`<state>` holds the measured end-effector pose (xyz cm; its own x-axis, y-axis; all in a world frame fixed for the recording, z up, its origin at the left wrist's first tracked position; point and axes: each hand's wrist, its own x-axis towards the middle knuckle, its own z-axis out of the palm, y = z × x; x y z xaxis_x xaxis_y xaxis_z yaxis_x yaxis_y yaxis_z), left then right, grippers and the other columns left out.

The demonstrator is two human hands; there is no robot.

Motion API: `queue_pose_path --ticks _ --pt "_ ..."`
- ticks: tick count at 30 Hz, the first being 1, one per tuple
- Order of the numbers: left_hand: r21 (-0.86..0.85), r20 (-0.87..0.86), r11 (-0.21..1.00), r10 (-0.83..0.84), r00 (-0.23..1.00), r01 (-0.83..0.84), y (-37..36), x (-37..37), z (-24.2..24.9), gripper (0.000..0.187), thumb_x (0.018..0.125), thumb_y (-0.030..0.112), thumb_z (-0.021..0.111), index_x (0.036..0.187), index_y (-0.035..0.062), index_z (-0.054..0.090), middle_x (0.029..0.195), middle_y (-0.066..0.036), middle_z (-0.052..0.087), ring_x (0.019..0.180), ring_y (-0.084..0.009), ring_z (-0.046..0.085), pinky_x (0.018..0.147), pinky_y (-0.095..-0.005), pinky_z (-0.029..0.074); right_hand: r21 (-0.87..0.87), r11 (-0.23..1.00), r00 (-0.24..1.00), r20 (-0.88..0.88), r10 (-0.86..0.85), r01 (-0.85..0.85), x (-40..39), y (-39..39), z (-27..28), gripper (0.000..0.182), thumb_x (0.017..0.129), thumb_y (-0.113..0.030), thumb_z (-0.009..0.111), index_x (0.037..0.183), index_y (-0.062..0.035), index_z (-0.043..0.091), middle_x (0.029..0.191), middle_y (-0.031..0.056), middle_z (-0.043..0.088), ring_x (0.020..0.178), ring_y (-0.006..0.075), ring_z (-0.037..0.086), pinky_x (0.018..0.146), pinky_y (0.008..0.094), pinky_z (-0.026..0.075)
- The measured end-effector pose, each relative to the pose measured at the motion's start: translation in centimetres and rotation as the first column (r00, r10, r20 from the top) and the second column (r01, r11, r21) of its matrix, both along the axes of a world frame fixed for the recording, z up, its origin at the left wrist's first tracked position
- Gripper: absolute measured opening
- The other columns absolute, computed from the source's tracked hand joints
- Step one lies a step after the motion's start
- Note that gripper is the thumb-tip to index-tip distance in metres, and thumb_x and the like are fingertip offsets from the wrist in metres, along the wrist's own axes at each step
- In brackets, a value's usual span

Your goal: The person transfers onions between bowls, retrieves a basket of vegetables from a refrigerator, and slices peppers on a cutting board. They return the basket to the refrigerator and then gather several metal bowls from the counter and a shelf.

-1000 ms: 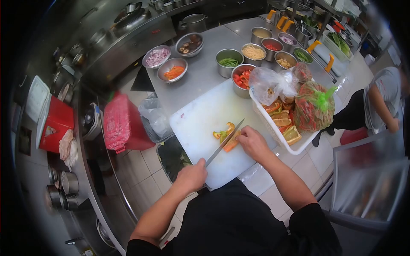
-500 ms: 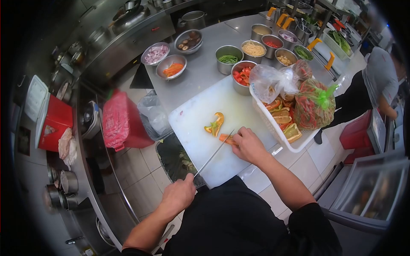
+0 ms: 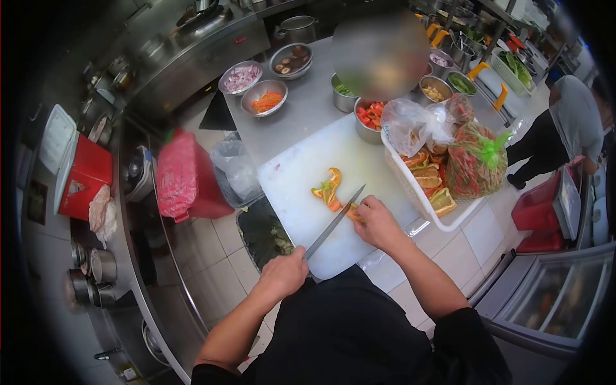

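My left hand [image 3: 283, 272] is closed around the handle of a long kitchen knife [image 3: 332, 224], whose blade points up and to the right over the white cutting board [image 3: 295, 172]. With bent fingers my right hand [image 3: 380, 222] pins a piece of orange bell pepper [image 3: 353, 213] on the board, right beside the blade. On the other side of the blade lies a curved yellow-orange bell pepper piece [image 3: 330, 184] with some green on it. My right fingertips partly hide the held piece.
At the board's right, a white basket [image 3: 403, 183] holds pepper pieces and a tied bag of vegetable strips [image 3: 476, 160]. Bowls with carrot strips [image 3: 265, 101] and chopped onion [image 3: 241, 78] stand behind. A blurred patch covers several containers. Another person [image 3: 571, 122] stands at right.
The knife blade has shifted right and turned its flat side more into view. A pepper piece now lies left of the blade, against the curved piece. My right hand still holds pepper.
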<state>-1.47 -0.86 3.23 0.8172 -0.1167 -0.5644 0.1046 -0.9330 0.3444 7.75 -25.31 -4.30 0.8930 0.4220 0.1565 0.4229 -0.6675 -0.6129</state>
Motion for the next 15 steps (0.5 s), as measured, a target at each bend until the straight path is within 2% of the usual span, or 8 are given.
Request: queue_pose_path --ticks 3,6,9,13,15 --pt "0.001 0.013 1.0 0.029 1.0 -0.029 0.3 0.0 2.7 0.024 0.098 0.023 0.044 0.109 0.0024 0.049 0.09 -0.029 0.068 0.088 -0.0478 0.065 0.08 -0.0583 0.048 0.066 0.996 0.997 -0.04 -0.063 0.065 -0.2 -0.3 0.9 0.02 0.078 -0.005 0.071 0.095 0.0005 0.062 0.104 0.0173 0.057 0.098 0.0382 0.061 0.084 0.0431 0.054" --pt "0.046 -0.038 0.998 -0.029 0.999 0.03 0.9 -1.2 3.6 0.024 0.098 0.023 0.044 0.109 0.0027 0.05 0.091 -0.029 0.068 0.089 -0.0479 0.065 0.08 -0.0582 0.048 0.11 0.99 0.995 -0.053 -0.083 0.088 -0.6 -0.4 0.6 0.018 0.079 -0.003 0.071 0.095 -0.0002 0.061 0.102 0.0172 0.057 0.096 0.0388 0.061 0.082 0.0436 0.053" --pt "0.046 -0.119 0.999 -0.016 0.993 0.022 0.5 -1.5 1.9 0.024 0.098 0.023 0.043 0.108 0.0026 0.05 0.091 -0.028 0.068 0.089 -0.0478 0.065 0.079 -0.0579 0.049 0.103 0.992 0.998 0.009 -0.067 0.066 -0.4 -0.9 -0.5 0.02 0.079 -0.002 0.071 0.097 -0.0009 0.06 0.097 0.0167 0.056 0.094 0.0388 0.061 0.081 0.0431 0.053" --pt "-0.001 -0.02 1.0 -0.013 1.0 0.013 -0.2 0.2 0.0 0.024 0.098 0.024 0.043 0.109 0.003 0.05 0.091 -0.029 0.068 0.088 -0.0474 0.066 0.08 -0.058 0.049 0.05 0.996 0.996 0.056 -0.075 0.072 -0.7 -0.6 -0.7 0.021 0.081 -0.002 0.071 0.099 -0.0019 0.061 0.093 0.0156 0.058 0.089 0.0361 0.063 0.076 0.0414 0.054" --pt "0.001 0.006 1.0 0.028 1.0 -0.028 0.0 0.3 1.7 0.025 0.098 0.024 0.044 0.109 0.003 0.05 0.09 -0.028 0.068 0.088 -0.0475 0.066 0.079 -0.0582 0.05 0.059 0.99 0.984 -0.132 -0.12 0.129 -0.9 -0.5 0.9 0.017 0.083 -0.005 0.069 0.098 -0.0027 0.061 0.096 0.0169 0.06 0.09 0.0379 0.062 0.078 0.0433 0.053"
